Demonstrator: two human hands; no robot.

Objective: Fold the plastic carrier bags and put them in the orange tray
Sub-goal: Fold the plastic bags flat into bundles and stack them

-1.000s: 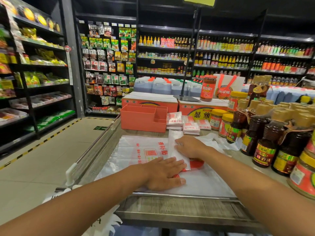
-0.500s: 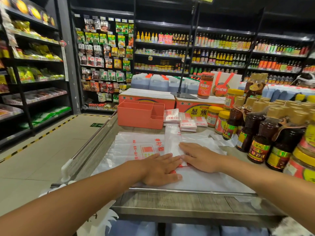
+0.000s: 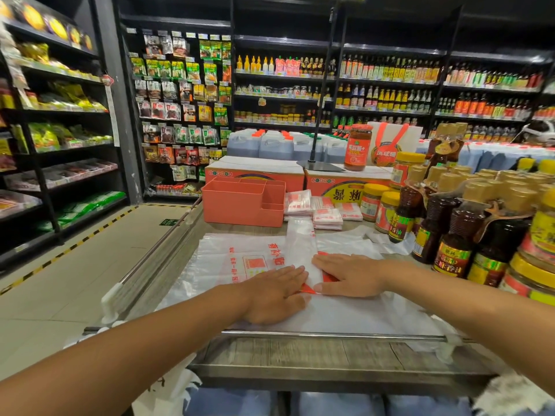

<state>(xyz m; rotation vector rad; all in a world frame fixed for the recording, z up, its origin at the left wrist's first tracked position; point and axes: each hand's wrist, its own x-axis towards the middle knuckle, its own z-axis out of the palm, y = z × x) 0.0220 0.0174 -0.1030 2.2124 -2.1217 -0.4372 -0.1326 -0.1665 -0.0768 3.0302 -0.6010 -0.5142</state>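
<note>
Head view is showing the 2 hands lying flat, fingers straight, gripping nothing. The left hand (image 3: 273, 292) is pressing the near end of the bag strip (image 3: 300, 244), which is lying on the flat bags (image 3: 228, 259). The right hand (image 3: 351, 274), having slid back along it over the last 1 second, is pressing alongside, so the long crease is probably set. Farther off, folded bags (image 3: 327, 217) are sitting beside the orange tray (image 3: 240, 205), not in it, and nothing is showing above its rims.

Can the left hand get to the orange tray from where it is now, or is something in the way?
Probably yes. The left hand lies flat on the bag, and the tray stands ahead of it. Only flat plastic lies between them; the jars stand off to the right.
</note>
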